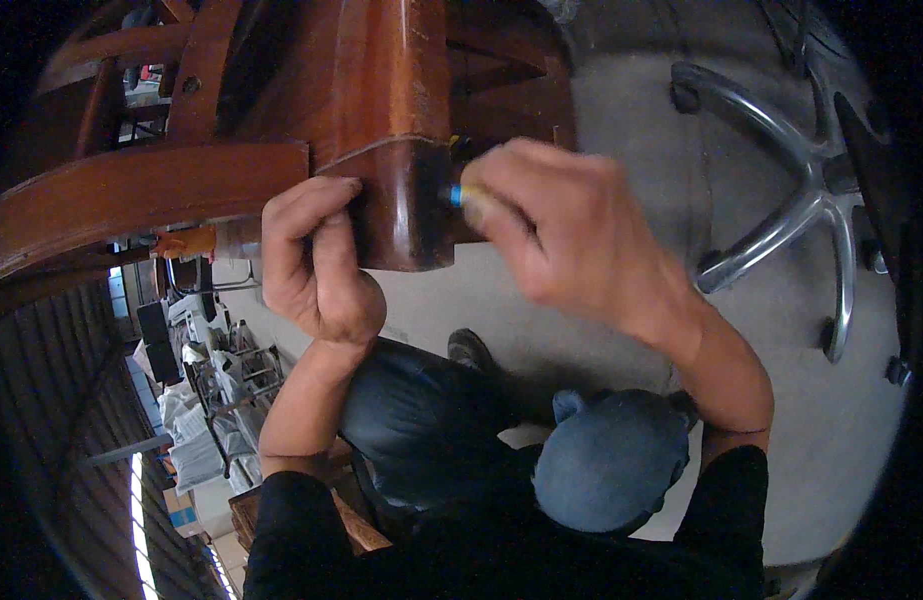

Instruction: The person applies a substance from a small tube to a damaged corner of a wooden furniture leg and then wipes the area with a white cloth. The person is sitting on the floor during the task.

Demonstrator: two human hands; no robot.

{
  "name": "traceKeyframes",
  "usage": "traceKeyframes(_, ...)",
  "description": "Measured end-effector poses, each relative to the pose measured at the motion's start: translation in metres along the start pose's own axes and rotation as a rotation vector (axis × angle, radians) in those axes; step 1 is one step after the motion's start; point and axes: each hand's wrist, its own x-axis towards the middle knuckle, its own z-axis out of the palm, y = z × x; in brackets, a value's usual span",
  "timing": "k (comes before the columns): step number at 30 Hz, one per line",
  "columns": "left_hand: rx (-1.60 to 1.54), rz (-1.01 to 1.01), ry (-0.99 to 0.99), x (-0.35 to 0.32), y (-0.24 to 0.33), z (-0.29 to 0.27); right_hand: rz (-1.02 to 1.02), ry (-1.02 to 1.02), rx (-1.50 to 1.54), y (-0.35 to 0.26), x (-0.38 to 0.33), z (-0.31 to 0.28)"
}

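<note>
A glossy reddish-brown wooden furniture part (401, 205), with a rounded corner and a seam across it, stands in front of me. My left hand (321, 255) is at its left side, fingers curled and the tips pressed against the wood. On the other side, my right hand (556, 220) is closed around a small tool (457, 195) with a blue and yellow handle. The tool points at the dark right face of the wood. Motion blurs this hand, and its fingers hide most of the tool; its tip cannot be made out.
A wooden rail (151, 195) runs off to the left from the furniture. At the right, a chrome swivel-chair base (811, 190) stands on the grey floor (621, 90). Cluttered goods and pale sacks (196, 455) lie at lower left. A rounded blue-grey thing (611, 460) is near my lap.
</note>
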Motion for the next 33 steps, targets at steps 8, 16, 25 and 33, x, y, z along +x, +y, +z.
traceKeyframes(8,-0.001,0.018,0.000,0.001,0.001,0.004,0.007,0.001,0.064,0.000,-0.005,0.003)
traceKeyframes(16,0.025,0.024,-0.015,0.000,0.000,0.002,0.044,-0.015,0.090,0.004,0.001,0.004)
traceKeyframes(25,-0.016,0.033,-0.010,0.001,-0.001,0.004,0.095,-0.044,0.121,0.003,0.001,0.001)
traceKeyframes(33,-0.021,0.035,0.011,-0.001,-0.001,0.006,0.019,-0.057,0.060,0.007,-0.002,0.003)
